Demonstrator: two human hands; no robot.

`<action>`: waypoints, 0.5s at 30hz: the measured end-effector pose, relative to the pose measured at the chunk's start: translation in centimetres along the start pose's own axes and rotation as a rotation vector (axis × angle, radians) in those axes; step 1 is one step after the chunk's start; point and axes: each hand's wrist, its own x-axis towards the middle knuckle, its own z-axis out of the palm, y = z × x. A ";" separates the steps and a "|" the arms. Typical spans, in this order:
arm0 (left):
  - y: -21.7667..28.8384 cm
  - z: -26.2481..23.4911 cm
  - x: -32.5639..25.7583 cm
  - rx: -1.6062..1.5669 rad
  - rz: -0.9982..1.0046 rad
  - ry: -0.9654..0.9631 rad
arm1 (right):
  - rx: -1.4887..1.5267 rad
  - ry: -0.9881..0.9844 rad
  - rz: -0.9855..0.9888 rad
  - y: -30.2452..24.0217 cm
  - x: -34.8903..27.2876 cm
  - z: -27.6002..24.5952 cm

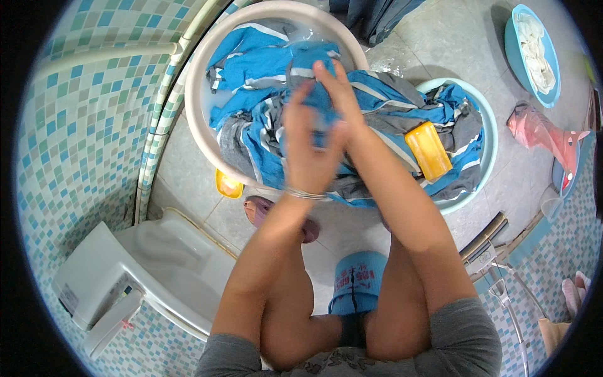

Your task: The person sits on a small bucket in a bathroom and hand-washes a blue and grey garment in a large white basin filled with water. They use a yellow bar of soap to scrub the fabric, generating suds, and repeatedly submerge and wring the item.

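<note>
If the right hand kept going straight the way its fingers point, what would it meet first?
The right hand points up and away, so it would probably meet more of the blue striped garment lying in the white basin; depth is unclear.

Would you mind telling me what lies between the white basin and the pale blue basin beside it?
In the head view, blue and grey striped cloth bridges the white basin and the pale blue basin; both hands, left and right, grip it there.

You see three basins: one white point(196, 94), two blue point(488, 135) point(512, 47); one yellow soap bar point(428, 151); two hands point(306, 147) point(339, 94)
</note>
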 end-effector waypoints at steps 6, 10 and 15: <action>-5.1 1.5 4.3 -0.095 -0.470 0.277 | -0.104 0.040 0.070 2.0 -1.5 0.4; -0.9 2.6 0.9 0.030 0.068 0.160 | -0.010 0.087 0.213 1.0 1.1 -1.7; -5.3 -0.2 5.0 0.082 -0.602 0.055 | -0.241 0.112 0.188 0.6 -3.5 1.7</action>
